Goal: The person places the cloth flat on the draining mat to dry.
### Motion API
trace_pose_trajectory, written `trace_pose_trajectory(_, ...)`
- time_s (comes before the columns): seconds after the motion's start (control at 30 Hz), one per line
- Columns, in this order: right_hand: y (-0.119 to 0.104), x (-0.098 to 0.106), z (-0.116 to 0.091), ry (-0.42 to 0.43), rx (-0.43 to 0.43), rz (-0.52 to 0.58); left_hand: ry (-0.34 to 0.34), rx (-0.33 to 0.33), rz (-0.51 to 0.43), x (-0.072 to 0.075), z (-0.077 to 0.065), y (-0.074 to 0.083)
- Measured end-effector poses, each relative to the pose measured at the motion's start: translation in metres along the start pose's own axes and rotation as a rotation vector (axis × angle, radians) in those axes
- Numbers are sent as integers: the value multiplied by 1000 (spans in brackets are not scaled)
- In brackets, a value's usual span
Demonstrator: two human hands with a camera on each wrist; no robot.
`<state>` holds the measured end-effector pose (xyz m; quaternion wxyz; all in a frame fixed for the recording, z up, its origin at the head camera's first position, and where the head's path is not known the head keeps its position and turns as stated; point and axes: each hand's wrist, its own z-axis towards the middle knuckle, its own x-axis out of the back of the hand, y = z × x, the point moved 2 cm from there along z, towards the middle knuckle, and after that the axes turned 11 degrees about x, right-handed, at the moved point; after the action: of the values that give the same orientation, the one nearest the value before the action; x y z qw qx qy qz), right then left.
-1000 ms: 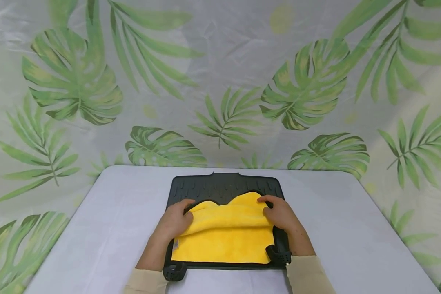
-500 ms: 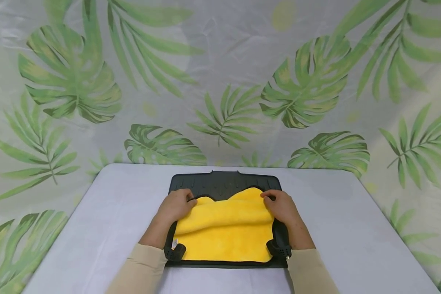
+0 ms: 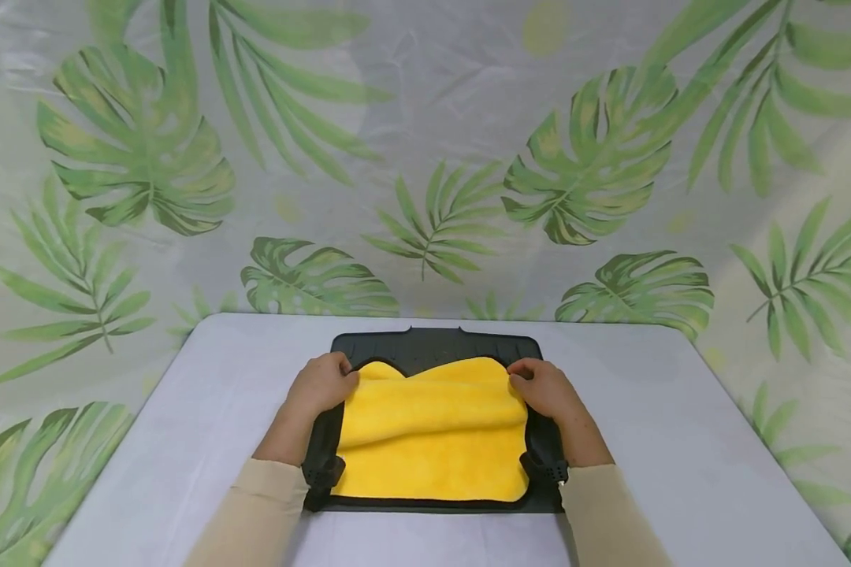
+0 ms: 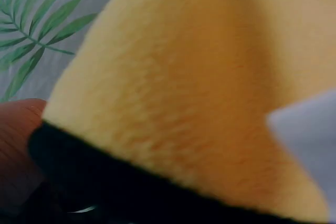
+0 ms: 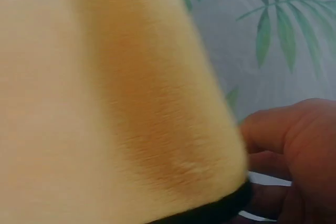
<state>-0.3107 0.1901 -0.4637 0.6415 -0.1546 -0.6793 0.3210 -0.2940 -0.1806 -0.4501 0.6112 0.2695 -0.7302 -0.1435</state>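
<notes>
A yellow plush cloth (image 3: 432, 465) with a dark edge lies over a black ribbed tray (image 3: 440, 343), its upper part sagging in a fold between the hands. At the cloth's far left corner, my left hand (image 3: 321, 383) pinches the edge between thumb and fingers. My right hand (image 3: 548, 387) pinches the far right corner in the same way. In the left wrist view the yellow cloth (image 4: 157, 87) fills most of the picture, with a white tag (image 4: 310, 129) at the right. The right wrist view shows fingers (image 5: 273, 129) beside the cloth's corner (image 5: 178, 150).
The tray rests on a white-covered table (image 3: 681, 441). Behind it hangs a pale curtain with green leaf prints (image 3: 440, 220). Black bands (image 3: 324, 472) sit on both wrists.
My left hand has moved left and away from me with its corner, and the right hand slightly away too. The cloth's far edge is stretched wider and covers more of the tray.
</notes>
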Motion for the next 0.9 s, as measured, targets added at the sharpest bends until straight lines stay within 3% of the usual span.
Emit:
trace_pose_trajectory(0.17, -3, 4, 20, -92, 18, 16, -101, -38, 6, 3, 12, 6)
trace_pose_trajectory(0.37, 0, 0, 46, -119, -4, 85, -167, -91, 20, 1, 29, 15)
trace_pose_trajectory(0.6, 4, 0, 54, -126, -53, 114, -153, -73, 59, 0, 41, 11)
trace_pose_trajectory(0.9, 10, 6, 54, -107, -59, 66, -110, -8, -3, 4, 47, 0)
